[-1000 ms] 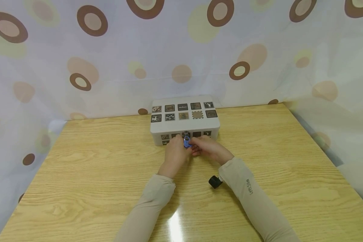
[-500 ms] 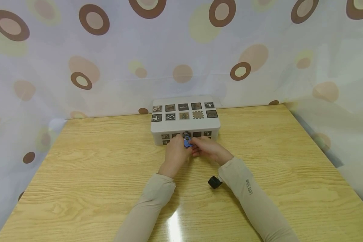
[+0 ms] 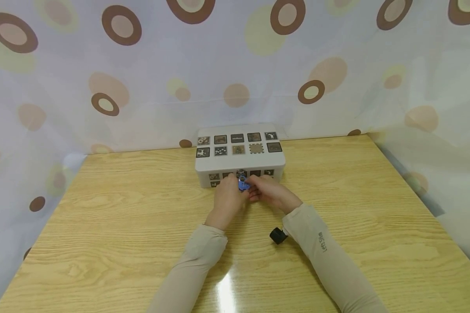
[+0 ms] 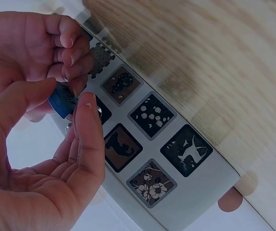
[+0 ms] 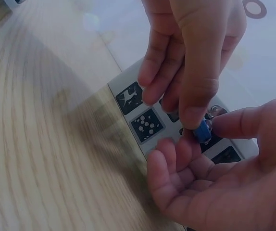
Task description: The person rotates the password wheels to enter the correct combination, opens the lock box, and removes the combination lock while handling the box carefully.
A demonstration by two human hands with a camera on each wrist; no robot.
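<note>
A white box (image 3: 239, 161) printed with picture squares stands at the back of the wooden table, lid closed. Just below the metal clasp (image 3: 241, 172) on its front is a small blue padlock (image 3: 243, 184) with a loop-shaped shackle. My left hand (image 3: 227, 198) pinches the padlock from the left, thumb and forefinger on its body (image 4: 62, 101) in the left wrist view. From the right, my right hand (image 3: 272, 191) holds it too, thumb against its side. Fingers cover much of the padlock (image 5: 203, 132) in the right wrist view.
A black object (image 3: 278, 235) is at the right sleeve's cuff, close over the table (image 3: 141, 217). Behind the box hangs a white curtain (image 3: 203, 56) with brown circles, and it runs down both sides of the table.
Both hands stay at the box's clasp with the padlock. Only slight finger movement at the padlock and a small shift of the head view show.
</note>
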